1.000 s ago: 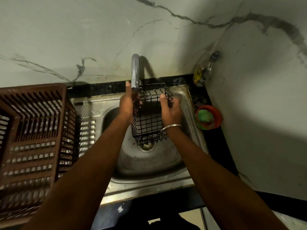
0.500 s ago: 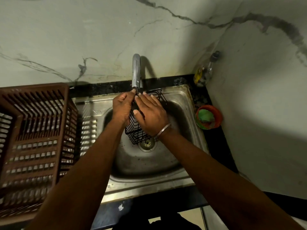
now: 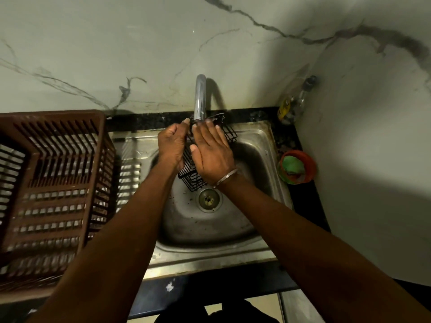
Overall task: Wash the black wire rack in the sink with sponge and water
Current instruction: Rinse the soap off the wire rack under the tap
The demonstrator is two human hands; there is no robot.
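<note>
The black wire rack is held tilted over the steel sink, right under the tap's spout. My left hand grips its left side with curled fingers. My right hand lies flat on the rack's top face, fingers straight and pointing toward the tap. Most of the rack is hidden between the two hands; a corner shows near the drain and another at the upper right. No sponge is in either hand. I cannot tell whether water runs.
A brown slatted plastic crate stands on the draining board at the left. An orange bowl with a green scrubber sits right of the sink. A clear bottle stands in the back corner against marble walls.
My right hand moved from the rack's right edge onto its top face and flattened. The rack turned more edge-on and shifted slightly left under the tap.
</note>
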